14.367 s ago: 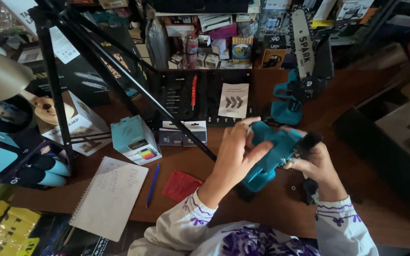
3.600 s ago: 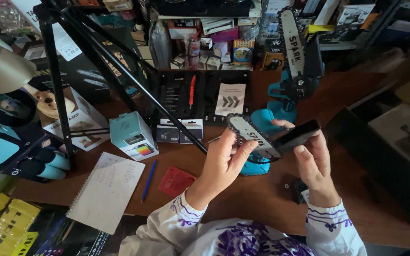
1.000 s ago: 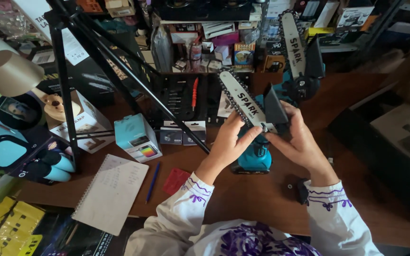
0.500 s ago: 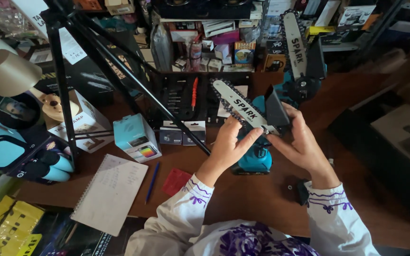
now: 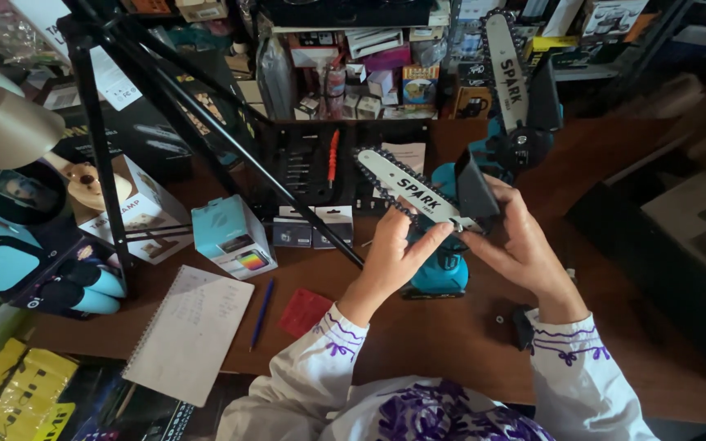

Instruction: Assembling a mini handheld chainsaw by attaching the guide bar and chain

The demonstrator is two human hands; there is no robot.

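Observation:
A teal mini chainsaw body [image 5: 439, 269] stands on the brown desk [image 5: 451, 343] in front of me. Above it I hold its white guide bar [image 5: 406, 186] with the chain around it, pointing up and to the left. My left hand [image 5: 398, 249] pinches the near end of the bar from below. My right hand [image 5: 525, 249] holds the same end and a black cover piece [image 5: 474, 192] at its right side. The saw's lower body is partly hidden behind my hands.
A second teal chainsaw [image 5: 516, 98] stands upright at the back. An open black tool case [image 5: 320, 167] lies behind, a tripod leg [image 5: 230, 139] crosses the left half. A notepad [image 5: 194, 331], blue pen [image 5: 261, 302], red cloth [image 5: 304, 312] and small boxes [image 5: 230, 237] lie left.
Earlier both hands gripped the teal saw body low on the desk. The bar and chain have since come up in my hands, and over the last second tilted slightly lower.

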